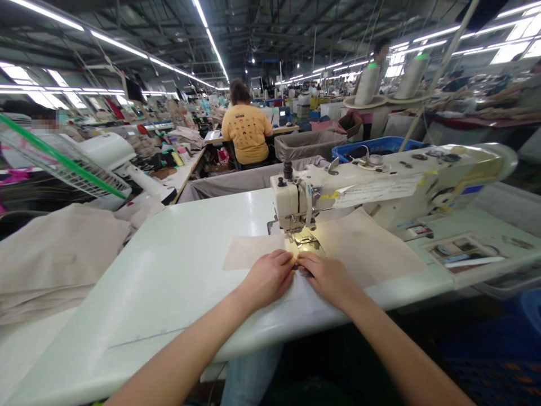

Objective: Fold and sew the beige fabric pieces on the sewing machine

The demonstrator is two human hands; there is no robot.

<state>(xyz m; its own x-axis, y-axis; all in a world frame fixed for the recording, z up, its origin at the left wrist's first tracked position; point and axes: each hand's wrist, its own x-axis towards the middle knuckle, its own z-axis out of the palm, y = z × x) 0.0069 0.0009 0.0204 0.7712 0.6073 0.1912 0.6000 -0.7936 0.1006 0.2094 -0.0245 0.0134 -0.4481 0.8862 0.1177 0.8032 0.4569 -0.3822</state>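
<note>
A white sewing machine [291,203] stands on a pale green table [190,270], its needle area lit above a shiny metal plate [307,243]. Just in front of the needle, my left hand [273,273] has its fingers pressed together on the edge of beige fabric. Close beside it, my right hand [325,276] pinches at the same spot, fingertips nearly touching the left ones. One beige fabric piece [247,252] lies flat to the left of the needle; a larger beige piece [372,248] spreads to the right, under the machine arm. The pinched edges are mostly hidden by my fingers.
Stacked beige fabric [54,254] lies at the left, near a white fan [107,155] with a green-edged guard. A tray of small tools [462,251] is at the right. Thread cones [367,84] stand behind the machine. A person in a yellow shirt [247,132] sits ahead, facing away.
</note>
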